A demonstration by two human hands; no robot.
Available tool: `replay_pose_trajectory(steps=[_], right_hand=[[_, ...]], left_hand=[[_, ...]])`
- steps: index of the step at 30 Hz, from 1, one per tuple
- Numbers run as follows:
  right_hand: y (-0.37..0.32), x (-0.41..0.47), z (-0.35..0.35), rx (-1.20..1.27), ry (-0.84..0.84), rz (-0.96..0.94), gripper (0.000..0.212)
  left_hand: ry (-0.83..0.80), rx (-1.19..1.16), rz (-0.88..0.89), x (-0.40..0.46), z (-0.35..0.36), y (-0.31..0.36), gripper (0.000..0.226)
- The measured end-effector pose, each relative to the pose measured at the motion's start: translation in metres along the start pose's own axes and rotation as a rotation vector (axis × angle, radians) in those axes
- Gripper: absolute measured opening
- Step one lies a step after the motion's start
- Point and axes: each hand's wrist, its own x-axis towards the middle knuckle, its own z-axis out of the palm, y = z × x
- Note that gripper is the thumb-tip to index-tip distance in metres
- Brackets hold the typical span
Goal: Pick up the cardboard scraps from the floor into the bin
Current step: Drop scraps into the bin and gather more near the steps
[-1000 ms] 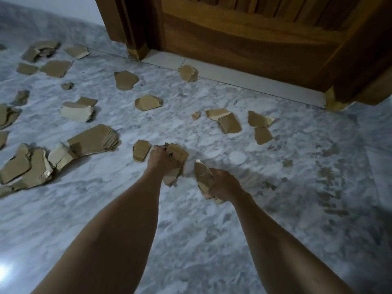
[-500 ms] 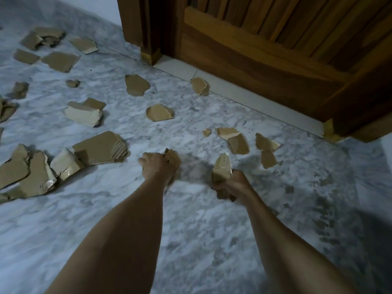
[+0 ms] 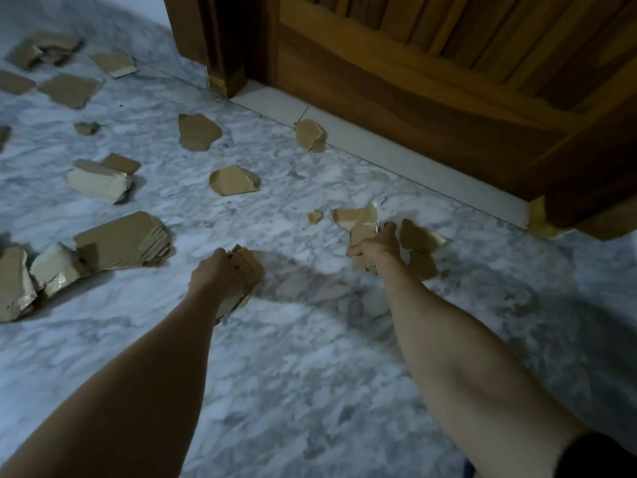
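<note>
Brown cardboard scraps lie scattered over the grey marble floor (image 3: pixel 310 357). My left hand (image 3: pixel 215 276) is closed around a bunch of scraps (image 3: pixel 250 267) just above the floor at the centre. My right hand (image 3: pixel 375 248) grips another bunch of scraps (image 3: pixel 363 229) and reaches among loose pieces: one scrap (image 3: pixel 418 236) just right of it, one (image 3: pixel 422 265) below that, a pale piece (image 3: pixel 346 215) and a tiny bit (image 3: pixel 314 216) to its left. No bin is in view.
A wooden door (image 3: pixel 431 81) and its frame (image 3: pixel 220 46) close off the far side, with a pale threshold strip (image 3: pixel 396 157). More scraps lie left: a folded stack (image 3: pixel 120 241), crumpled pieces (image 3: pixel 41 274), a light chunk (image 3: pixel 98 182), flat ones (image 3: pixel 198 131) (image 3: pixel 232 181) (image 3: pixel 308 134).
My right hand has moved forward and right with its scraps, reaching the loose pieces near the door. My left hand keeps its bunch and has barely moved. The view has shifted closer to the door.
</note>
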Motion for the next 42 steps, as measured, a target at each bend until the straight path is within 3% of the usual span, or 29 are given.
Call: replay_pose_trajectory(steps=[3, 5, 7, 11, 14, 16, 18, 21, 24, 27, 31, 34, 38, 42], right_hand=[[-0.005, 0.014, -0.006, -0.186, -0.085, 0.011, 0.108], [-0.002, 0.02, -0.005, -0.258, -0.089, -0.013, 0.106], [0.005, 0.024, -0.003, -0.301, -0.031, -0.079, 0.095], [0.024, 0.027, -0.003, -0.368, 0.112, -0.248, 0.043], [0.042, 0.035, -0.024, -0.468, 0.1, -0.261, 0.04], [0.045, 0.049, -0.048, -0.528, 0.033, -0.292, 0.04], [0.044, 0.064, -0.069, -0.432, -0.112, -0.322, 0.033], [0.037, 0.077, -0.098, -0.055, -0.167, -0.204, 0.049], [0.035, 0.088, -0.124, 0.019, -0.136, -0.197, 0.056], [0.035, 0.103, -0.137, -0.071, -0.131, -0.162, 0.067], [0.043, 0.12, -0.123, -0.375, -0.126, -0.133, 0.079], [0.048, 0.123, -0.111, -0.481, -0.002, -0.124, 0.081], [0.047, 0.118, -0.114, -0.576, 0.013, -0.152, 0.087], [0.037, 0.116, -0.125, -0.293, 0.01, -0.235, 0.078]], left_hand=[[0.036, -0.047, 0.0, -0.012, 0.003, 0.012, 0.033], [0.015, -0.129, -0.003, -0.021, 0.006, 0.027, 0.031], [-0.01, -0.204, -0.002, -0.032, 0.007, 0.057, 0.033], [-0.05, -0.26, 0.109, -0.044, 0.003, 0.151, 0.054], [-0.096, -0.091, 0.192, -0.052, 0.004, 0.209, 0.095], [-0.086, 0.011, 0.185, -0.053, 0.007, 0.232, 0.085], [-0.054, 0.071, 0.221, -0.043, 0.015, 0.242, 0.08], [-0.065, 0.16, 0.298, -0.024, 0.021, 0.255, 0.083], [-0.102, 0.205, 0.352, -0.01, 0.027, 0.27, 0.075], [-0.124, 0.283, 0.378, 0.008, 0.042, 0.271, 0.078], [-0.153, 0.343, 0.418, 0.027, 0.059, 0.261, 0.044], [-0.13, 0.335, 0.397, 0.045, 0.071, 0.252, 0.053], [-0.096, 0.264, 0.431, 0.025, 0.066, 0.252, 0.049], [-0.068, 0.177, 0.468, 0.012, 0.057, 0.251, 0.053]])
